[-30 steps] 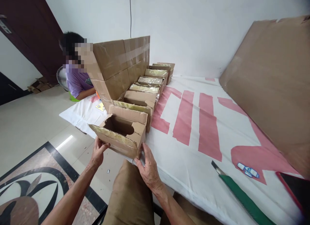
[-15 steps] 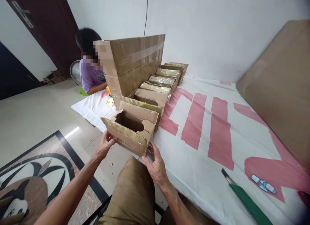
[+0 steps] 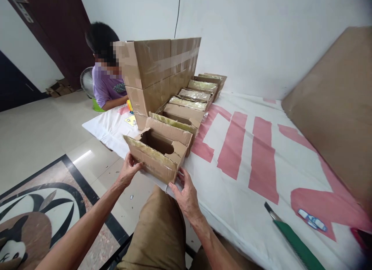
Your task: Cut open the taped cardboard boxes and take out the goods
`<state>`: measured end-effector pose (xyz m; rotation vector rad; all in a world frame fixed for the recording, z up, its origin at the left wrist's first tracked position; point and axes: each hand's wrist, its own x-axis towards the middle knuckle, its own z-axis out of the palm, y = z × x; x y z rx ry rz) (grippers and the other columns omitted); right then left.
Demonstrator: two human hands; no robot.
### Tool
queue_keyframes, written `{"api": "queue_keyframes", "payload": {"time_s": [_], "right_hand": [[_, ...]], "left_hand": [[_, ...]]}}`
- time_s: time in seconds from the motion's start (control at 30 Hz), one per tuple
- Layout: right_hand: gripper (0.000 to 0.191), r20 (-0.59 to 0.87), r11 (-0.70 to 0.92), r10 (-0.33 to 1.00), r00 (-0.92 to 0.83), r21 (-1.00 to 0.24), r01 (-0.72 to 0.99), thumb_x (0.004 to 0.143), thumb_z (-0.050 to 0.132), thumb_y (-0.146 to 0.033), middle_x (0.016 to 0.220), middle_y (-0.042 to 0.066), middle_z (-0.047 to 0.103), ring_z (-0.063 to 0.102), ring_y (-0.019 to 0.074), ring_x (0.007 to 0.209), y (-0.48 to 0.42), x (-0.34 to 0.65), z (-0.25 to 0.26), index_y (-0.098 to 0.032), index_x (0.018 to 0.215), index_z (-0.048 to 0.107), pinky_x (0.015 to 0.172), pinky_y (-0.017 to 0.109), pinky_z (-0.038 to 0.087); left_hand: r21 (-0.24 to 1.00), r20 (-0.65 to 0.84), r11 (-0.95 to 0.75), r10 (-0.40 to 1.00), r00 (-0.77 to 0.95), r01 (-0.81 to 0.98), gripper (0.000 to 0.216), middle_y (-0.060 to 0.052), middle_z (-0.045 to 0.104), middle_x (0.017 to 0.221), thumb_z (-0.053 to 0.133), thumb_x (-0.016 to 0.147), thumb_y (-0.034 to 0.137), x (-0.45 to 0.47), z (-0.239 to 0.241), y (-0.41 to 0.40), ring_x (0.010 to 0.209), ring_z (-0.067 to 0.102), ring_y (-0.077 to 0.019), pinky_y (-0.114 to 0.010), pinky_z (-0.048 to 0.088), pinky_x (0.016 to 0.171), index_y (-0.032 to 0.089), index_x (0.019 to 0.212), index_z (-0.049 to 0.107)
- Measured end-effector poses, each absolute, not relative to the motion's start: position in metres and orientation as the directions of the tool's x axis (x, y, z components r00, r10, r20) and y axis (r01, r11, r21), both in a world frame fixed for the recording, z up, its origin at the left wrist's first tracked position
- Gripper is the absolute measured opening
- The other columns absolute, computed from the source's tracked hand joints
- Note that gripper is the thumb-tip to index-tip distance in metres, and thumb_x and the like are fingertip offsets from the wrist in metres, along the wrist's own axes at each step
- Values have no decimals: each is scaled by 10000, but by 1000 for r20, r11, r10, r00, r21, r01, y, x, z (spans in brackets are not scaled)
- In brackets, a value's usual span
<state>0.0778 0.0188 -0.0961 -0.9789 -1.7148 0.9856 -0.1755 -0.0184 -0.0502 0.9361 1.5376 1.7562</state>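
Obs: your left hand (image 3: pixel 128 172) is curled onto the near left corner of the cardboard box (image 3: pixel 155 161), thumb on the front face, fingers wrapped under. Your right hand (image 3: pixel 186 194) is loosely spread and closed on nothing, with only its fingertips against the box's near right corner.

Position: the box sits at the near end of the row of boxes (image 3: pixel 186 107), touching the one behind it. It is at the edge of the white-and-red sheet (image 3: pixel 232 192), and its front seems to overhang that edge. The top has a ragged cut-out.

Handling note: with the overhang, hold the box level and press evenly from both corners. Grip low on the walls, since the cut top looks weak. A green-handled blade (image 3: pixel 290 239) lies well to your right, clear of both hands.

Writing: none legible on the box or the tall carton (image 3: pixel 157 66). The red shapes on the sheet are cropped and unreadable. The yellow card (image 3: pixel 130 121) is too small to tell
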Motion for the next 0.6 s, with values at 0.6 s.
{"api": "queue_keyframes", "payload": {"time_s": [0.6], "right_hand": [[698, 359, 465, 878, -318, -799, 382, 873, 680, -271, 1396, 114, 676, 690, 298, 1226, 28, 65, -90, -268, 1533, 451, 1026, 493, 583]], "left_hand": [[991, 128, -127, 810, -572, 43, 622, -52, 688, 1095, 887, 577, 420, -189, -46, -5, 1079, 616, -275, -376, 500, 913, 205, 1098, 626]]}}
